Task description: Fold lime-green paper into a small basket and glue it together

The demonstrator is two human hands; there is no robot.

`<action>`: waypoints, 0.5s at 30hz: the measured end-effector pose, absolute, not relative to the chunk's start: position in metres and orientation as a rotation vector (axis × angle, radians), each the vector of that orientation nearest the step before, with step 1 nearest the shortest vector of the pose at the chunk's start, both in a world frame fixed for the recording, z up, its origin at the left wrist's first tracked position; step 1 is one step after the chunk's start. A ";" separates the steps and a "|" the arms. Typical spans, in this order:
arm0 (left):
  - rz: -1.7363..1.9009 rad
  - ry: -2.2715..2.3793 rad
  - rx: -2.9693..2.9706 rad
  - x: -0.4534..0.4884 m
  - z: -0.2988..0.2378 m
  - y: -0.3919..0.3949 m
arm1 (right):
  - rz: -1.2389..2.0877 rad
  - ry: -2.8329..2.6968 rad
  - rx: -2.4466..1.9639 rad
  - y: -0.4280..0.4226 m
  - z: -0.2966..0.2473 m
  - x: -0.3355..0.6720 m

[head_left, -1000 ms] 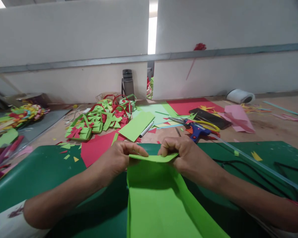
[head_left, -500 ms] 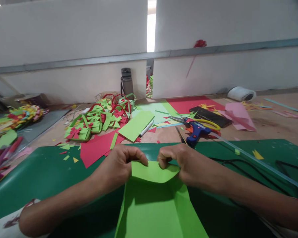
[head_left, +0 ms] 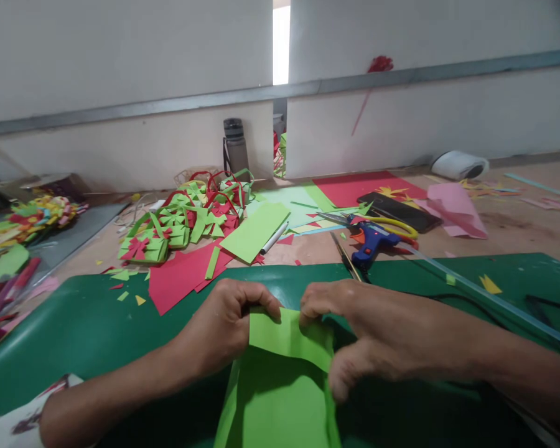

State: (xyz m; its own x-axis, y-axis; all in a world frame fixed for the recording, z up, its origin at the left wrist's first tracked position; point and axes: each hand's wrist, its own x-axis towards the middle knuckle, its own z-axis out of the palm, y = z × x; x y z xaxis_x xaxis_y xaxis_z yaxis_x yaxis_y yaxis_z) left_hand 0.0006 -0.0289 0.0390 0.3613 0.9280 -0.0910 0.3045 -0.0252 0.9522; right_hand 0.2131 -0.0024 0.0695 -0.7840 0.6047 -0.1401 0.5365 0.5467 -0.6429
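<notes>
Two hands pinch the far fold of the lime-green paper [head_left: 282, 398]: left hand [head_left: 221, 326] at its left corner, right hand [head_left: 382, 333] at its right. Its length runs toward the person.

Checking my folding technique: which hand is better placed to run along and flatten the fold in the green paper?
Probably the right hand: it lies spread beside the green paper, fingertips on the flap, thumb along its edge. The left hand is curled, pinching the flap's corner.
</notes>
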 end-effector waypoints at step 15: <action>0.769 1.087 1.833 0.004 0.040 -0.040 | 1.035 -2.330 -1.220 -0.002 0.046 0.192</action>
State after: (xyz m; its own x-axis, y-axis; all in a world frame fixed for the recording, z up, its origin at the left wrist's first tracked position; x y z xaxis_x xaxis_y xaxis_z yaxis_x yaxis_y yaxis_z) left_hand 0.0040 -0.0397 0.0396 0.4334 0.8975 0.0816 0.3759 -0.2623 0.8887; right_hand 0.1916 -0.0024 0.0455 -0.5874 0.8075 -0.0529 0.5805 0.3749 -0.7228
